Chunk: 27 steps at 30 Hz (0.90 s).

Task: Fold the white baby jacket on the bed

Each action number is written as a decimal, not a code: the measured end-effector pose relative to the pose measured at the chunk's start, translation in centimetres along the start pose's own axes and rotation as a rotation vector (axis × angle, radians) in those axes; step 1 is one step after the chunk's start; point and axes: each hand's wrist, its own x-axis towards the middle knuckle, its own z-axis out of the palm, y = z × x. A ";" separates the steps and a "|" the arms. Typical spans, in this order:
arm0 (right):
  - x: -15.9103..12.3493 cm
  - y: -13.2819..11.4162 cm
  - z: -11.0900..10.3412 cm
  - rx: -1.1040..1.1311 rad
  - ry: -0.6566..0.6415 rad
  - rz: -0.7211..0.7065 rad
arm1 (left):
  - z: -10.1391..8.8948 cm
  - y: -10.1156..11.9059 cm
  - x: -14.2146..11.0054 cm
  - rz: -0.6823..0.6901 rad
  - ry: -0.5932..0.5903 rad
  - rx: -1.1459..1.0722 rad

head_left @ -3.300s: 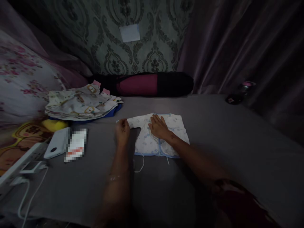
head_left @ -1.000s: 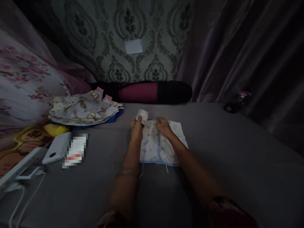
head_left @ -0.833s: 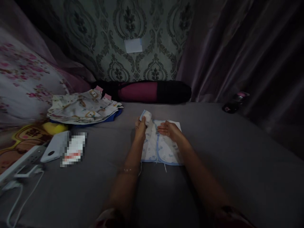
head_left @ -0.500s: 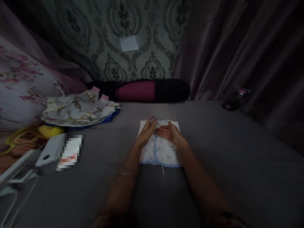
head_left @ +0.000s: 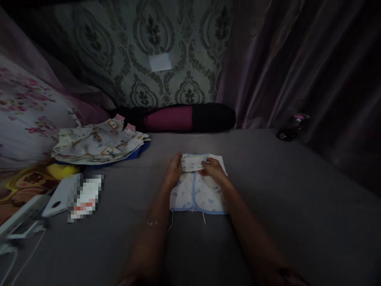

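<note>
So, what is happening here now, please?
A person has a small white jacket lying on a grey sheet. One sleeve is folded across its front. The right hand pinches the cuff end, while the left hand is at the folded end; its grip is unclear. A cloth pile lies off to the left, and a roll lies behind.

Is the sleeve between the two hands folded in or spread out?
Folded in: the sleeve lies across the front of the jacket, its blue-edged cuff at the right hand, the left hand at its other end.
</note>
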 end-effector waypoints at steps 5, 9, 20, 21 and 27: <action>0.3 0.2 -0.8 -0.439 0.092 -0.152 | 0.7 -1.4 -0.7 0.201 -0.150 0.418; 0.3 0.2 -1.2 -0.848 0.139 -0.270 | 0.5 -1.1 -0.8 0.189 -0.242 0.616; -1.9 0.5 0.4 -1.172 0.274 -0.304 | 0.5 0.6 -1.0 0.119 -0.359 0.889; -2.0 0.5 0.5 -1.171 0.280 -0.311 | 0.5 0.5 -0.9 0.111 -0.375 0.903; -2.0 0.2 0.4 -1.120 0.273 -0.288 | 0.0 0.7 0.1 0.103 -0.463 0.931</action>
